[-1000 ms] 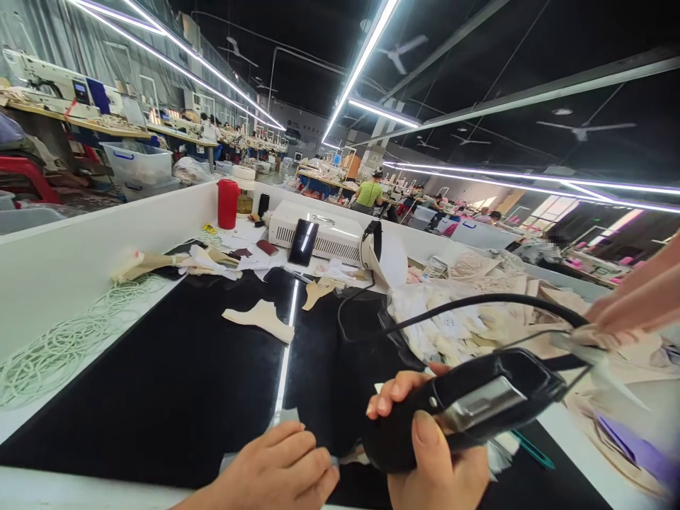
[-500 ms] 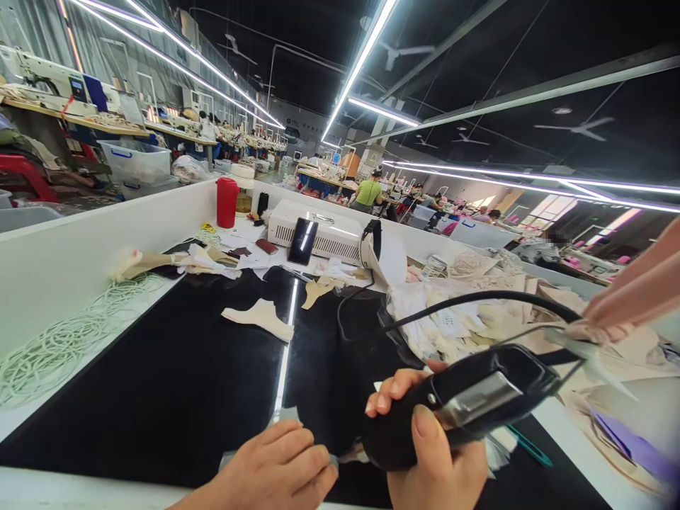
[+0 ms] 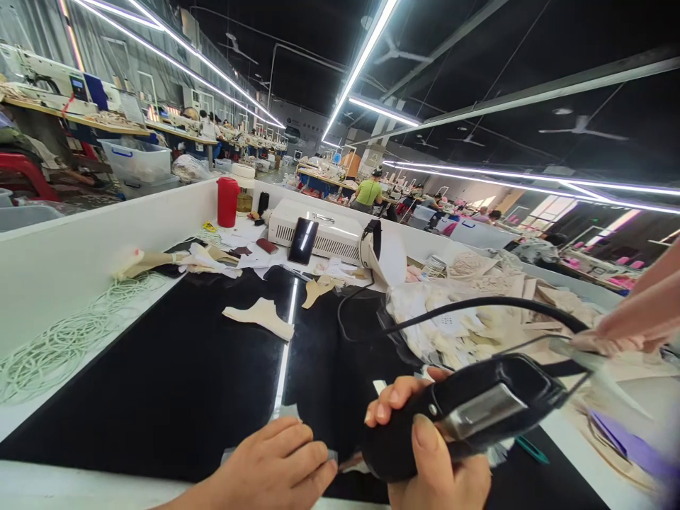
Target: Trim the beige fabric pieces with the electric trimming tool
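My right hand (image 3: 440, 460) is wrapped round a black corded hand tool (image 3: 478, 411) with a silver plate on its side, its rounded end low and toward my left hand. What kind of tool it is I cannot make out. My left hand (image 3: 281, 460) lies closed over a translucent grey sheet (image 3: 290, 411) at the front of the black mat (image 3: 175, 382), fingers curled together and tips hidden. A thin pinkish piece (image 3: 353, 464) shows between that hand and the tool. At the right, a blurred hand of another person (image 3: 627, 329) is close to the tool's cable (image 3: 478, 303).
A cream shaped piece (image 3: 259, 316) lies on the mat. Behind are a phone (image 3: 302, 241), a white vented box (image 3: 329, 237) and a red cup (image 3: 228, 202). Pale green cord (image 3: 69, 347) heaps at left; a bag of cream scraps (image 3: 451, 319) and a teal tool (image 3: 531, 450) lie right.
The black tool has shifted slightly down and to the right, and so has the blurred hand at the right. My left hand has barely moved.
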Demonstrator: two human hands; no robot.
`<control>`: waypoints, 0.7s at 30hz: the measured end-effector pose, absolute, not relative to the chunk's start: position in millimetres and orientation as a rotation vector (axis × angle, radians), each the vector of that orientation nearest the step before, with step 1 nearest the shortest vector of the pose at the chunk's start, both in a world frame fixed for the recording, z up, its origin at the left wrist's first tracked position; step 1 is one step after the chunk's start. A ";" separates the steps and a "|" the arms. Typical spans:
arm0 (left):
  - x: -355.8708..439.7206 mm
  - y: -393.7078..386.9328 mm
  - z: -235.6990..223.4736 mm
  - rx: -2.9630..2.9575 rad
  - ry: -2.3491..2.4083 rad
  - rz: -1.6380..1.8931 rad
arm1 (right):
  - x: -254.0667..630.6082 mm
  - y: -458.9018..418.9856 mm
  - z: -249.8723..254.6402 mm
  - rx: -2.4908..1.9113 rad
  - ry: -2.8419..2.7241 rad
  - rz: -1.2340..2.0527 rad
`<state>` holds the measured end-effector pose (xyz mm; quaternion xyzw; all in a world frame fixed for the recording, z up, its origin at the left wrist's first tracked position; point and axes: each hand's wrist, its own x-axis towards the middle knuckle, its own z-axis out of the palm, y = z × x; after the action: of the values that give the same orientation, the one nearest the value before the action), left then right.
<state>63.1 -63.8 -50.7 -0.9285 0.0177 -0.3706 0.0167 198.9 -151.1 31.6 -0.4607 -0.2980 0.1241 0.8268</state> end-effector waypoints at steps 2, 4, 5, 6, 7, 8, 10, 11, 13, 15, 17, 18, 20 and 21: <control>55.6 -61.7 -41.0 -2.955 0.051 -1.059 | 205.8 -151.6 30.9 -0.967 -0.688 0.268; 43.1 -57.1 -25.9 -3.053 0.004 -0.930 | 211.3 -152.8 31.6 -0.937 -0.765 0.266; 35.2 -54.0 -17.9 -3.106 -0.041 -0.864 | 212.4 -153.2 32.7 -0.923 -0.778 0.268; 26.3 -50.5 -10.6 -3.147 -0.103 -0.816 | 212.1 -153.4 34.0 -0.915 -0.767 0.273; 16.8 -46.9 -4.8 -3.181 -0.181 -0.783 | 210.5 -153.1 35.5 -0.909 -0.742 0.283; 7.0 -43.6 -0.8 -3.206 -0.268 -0.764 | 207.8 -152.3 36.9 -0.903 -0.720 0.300; -12.0 -39.2 0.9 -3.246 -0.473 -0.744 | 199.9 -148.9 39.0 -0.878 -0.716 0.340; -20.5 -38.4 -1.0 -3.259 -0.575 -0.736 | 195.0 -146.4 39.7 -0.853 -0.740 0.362; -33.8 -39.4 -8.2 -3.271 -0.740 -0.727 | 183.4 -139.8 40.8 -0.811 -0.776 0.398; -41.2 -42.7 -16.8 -3.265 -0.814 -0.777 | 169.6 -132.3 41.8 -0.799 -0.766 0.427; -43.2 -46.2 -23.4 -3.254 -0.832 -0.880 | 155.2 -124.8 42.7 -0.805 -0.745 0.451; -42.8 -47.5 -25.3 -3.252 -0.836 -0.932 | 148.5 -121.3 42.9 -0.814 -0.735 0.463; -40.5 -48.8 -26.9 -3.247 -0.845 -1.021 | 137.4 -115.2 42.8 -0.822 -0.742 0.481; -39.1 -48.9 -26.8 -3.249 -0.842 -1.047 | 133.2 -112.6 42.5 -0.826 -0.749 0.487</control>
<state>-39.1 -48.9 -26.8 -0.9079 -0.2355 -0.2926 -0.1860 133.2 -112.6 42.5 -0.3878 -0.3518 0.2290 0.8206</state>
